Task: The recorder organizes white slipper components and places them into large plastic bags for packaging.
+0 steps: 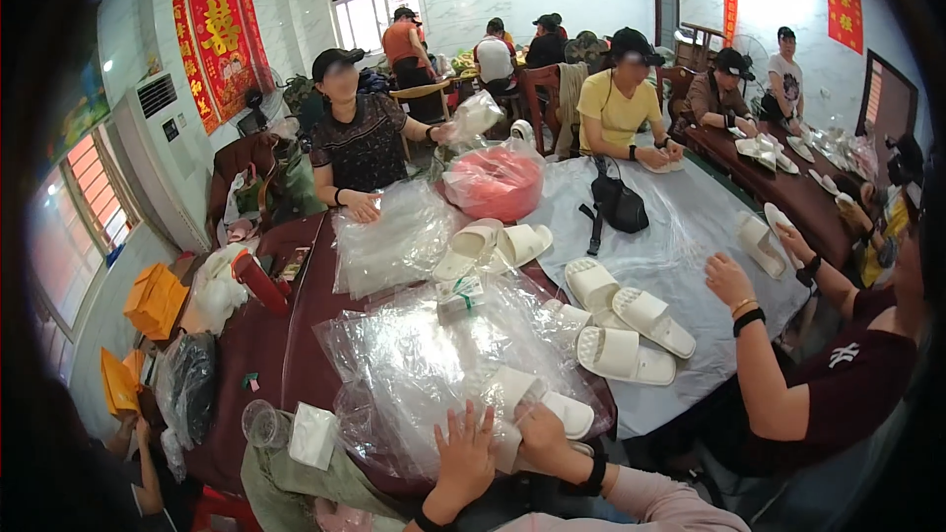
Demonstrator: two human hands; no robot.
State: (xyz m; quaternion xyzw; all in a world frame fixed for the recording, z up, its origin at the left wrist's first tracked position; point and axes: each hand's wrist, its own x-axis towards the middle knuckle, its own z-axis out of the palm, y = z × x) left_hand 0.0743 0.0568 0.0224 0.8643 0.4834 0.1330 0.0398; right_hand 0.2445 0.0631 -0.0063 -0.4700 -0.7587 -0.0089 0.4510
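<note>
My left hand (466,455) lies flat with fingers spread on a pile of clear plastic bags (394,365). Close beside it, my right hand (548,443) grips a white slipper, its fingers partly hidden among the shoes and film. Another white slipper (570,415) lies against that hand, and a white slipper (512,386) sits just beyond it. Farther right are several loose white slippers (631,355). A small white box with green ribbon (459,296) rests on the bags' far side.
Across the table, a person in a dark top (360,148) handles clear bags beside a red bundle in plastic (493,182). A black pouch (619,199) lies on the white sheet (680,227). A co-worker's arm (764,365) reaches in from the right. A clear cup (262,424) stands left.
</note>
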